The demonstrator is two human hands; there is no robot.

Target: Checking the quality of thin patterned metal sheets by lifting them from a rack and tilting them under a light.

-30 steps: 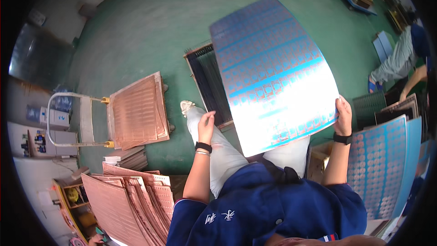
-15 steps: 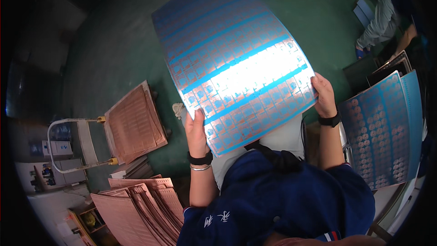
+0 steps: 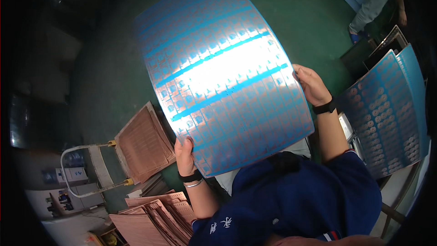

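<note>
Both my hands hold up a large, thin circuit board panel (image 3: 236, 118), copper-coloured with a blue printed pattern and solid blue bands. It bows slightly, and a bright white glare crosses its middle. My left hand (image 3: 185, 156) grips the left edge near the lower corner, thumb on the printed face. My right hand (image 3: 311, 84) grips the right edge higher up, its fingers partly behind the panel. A black band is on each wrist, and a silver bangle on the left.
At left, a hand trolley (image 3: 102, 166) carries flat copper-coloured sheets (image 3: 144, 141). More copper panels (image 3: 152, 221) lean upright at lower left. Blue-patterned panels (image 3: 380, 114) stand on the right. A co-worker's leg (image 3: 371, 7) and hand show at upper right above the green floor (image 3: 104, 64).
The panel has tilted and come closer to me, and its glare has shifted left. Both hands still hold its edges. The surroundings have shifted in the view; the co-worker's arm has moved.
</note>
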